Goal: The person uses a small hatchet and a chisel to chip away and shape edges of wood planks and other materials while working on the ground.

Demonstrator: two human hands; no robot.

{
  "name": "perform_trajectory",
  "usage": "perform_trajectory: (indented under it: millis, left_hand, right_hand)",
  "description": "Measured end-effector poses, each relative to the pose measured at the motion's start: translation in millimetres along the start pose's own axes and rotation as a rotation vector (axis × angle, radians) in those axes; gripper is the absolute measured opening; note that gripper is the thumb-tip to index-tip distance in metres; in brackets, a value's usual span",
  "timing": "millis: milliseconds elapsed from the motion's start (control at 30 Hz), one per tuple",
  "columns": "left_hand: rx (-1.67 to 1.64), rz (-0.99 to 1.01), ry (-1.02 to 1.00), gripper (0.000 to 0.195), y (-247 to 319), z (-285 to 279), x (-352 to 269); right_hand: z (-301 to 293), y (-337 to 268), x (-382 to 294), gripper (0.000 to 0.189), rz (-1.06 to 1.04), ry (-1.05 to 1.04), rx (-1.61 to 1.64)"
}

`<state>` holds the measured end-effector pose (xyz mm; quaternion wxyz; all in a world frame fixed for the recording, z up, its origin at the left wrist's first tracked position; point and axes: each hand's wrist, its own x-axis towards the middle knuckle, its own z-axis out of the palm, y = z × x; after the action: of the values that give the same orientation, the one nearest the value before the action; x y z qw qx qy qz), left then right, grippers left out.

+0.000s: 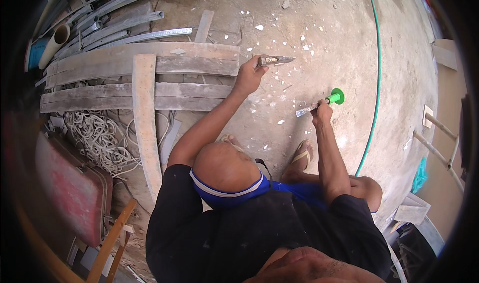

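My left hand (250, 76) is shut around a hammer, with its pointed metal head (277, 60) sticking out to the right above the floor. In my right hand (322, 112) I grip what looks like a cold chisel by its shaft. Its green grip and round guard (337, 96) point away from me, up and to the right. The shiny flat end (306, 110) juts out on the left of the hand. Both tools are apart from each other. Below them lies a concrete floor (277, 103) strewn with small white chips.
Wooden boards (194, 64) lie left, crossed by a speckled plank (144, 96). Beyond are metal profiles (123, 26). Nearer are a tangled white cable (101, 144) and a worn red case (75, 185). A green hose (378, 58) runs along the right. A bamboo ladder (436, 152) stands far right.
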<state>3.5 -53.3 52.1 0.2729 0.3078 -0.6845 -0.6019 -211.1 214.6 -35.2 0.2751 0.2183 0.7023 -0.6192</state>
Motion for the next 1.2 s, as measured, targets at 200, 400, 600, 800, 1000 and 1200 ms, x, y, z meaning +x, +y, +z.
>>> perform_trajectory:
  millis: [200,400,600,800,1000,1200]
  left_hand:
    - [0.053,0.042,0.06,0.03,-4,5,0]
    - [0.006,0.018,0.072,0.029,-18,-2,8]
    - [-0.095,0.008,0.105,0.028,-30,-4,13]
    - [-0.084,-0.014,0.114,0.03,-26,-7,6]
    - [-0.015,0.024,0.175,0.039,-31,3,4]
    - [0.036,-0.095,0.143,0.041,-8,3,-2]
  right_hand:
    - [103,-149,-162,0.019,-0.324,-0.516,0.235]
    - [117,-203,-219,0.03,-0.817,-0.521,-0.109]
    - [106,-166,-204,0.029,-0.578,-0.569,-0.521]
    - [80,-146,-218,0.047,-0.195,-0.905,0.112]
    - [69,-119,-190,0.049,0.154,-0.856,0.42]
    - [78,-126,-204,0.051,0.214,-0.602,0.248]
